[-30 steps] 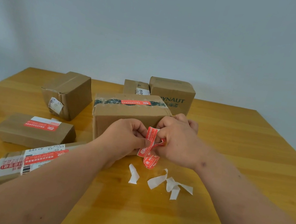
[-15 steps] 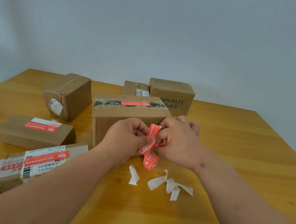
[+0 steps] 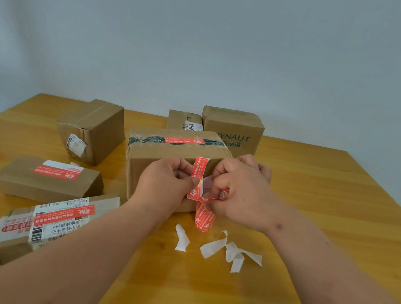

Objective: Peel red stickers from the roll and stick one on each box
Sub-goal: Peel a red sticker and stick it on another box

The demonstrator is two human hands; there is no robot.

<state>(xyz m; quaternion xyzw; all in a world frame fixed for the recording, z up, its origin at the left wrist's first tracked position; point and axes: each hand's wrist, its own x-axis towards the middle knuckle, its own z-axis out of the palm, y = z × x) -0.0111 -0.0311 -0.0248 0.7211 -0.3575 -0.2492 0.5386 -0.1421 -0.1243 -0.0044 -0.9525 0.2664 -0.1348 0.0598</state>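
Stickers [image 3: 197, 177] stand upright as a red strip between both hands, in front of the middle box [image 3: 167, 157] on the bench [image 3: 314, 222]. Left hand [image 3: 162, 185] pinches the strip's middle with curled fingers [image 3: 193, 181]; right hand [image 3: 242, 195] grips its lower, curling end, whose tail hangs downward.

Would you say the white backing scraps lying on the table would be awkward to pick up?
Probably a little. The white backing scraps look thin, curled and twisted, so likely floppy and very light. They may slide on the glossy table or drift in a draught. The raised curls should offer an edge to pinch.
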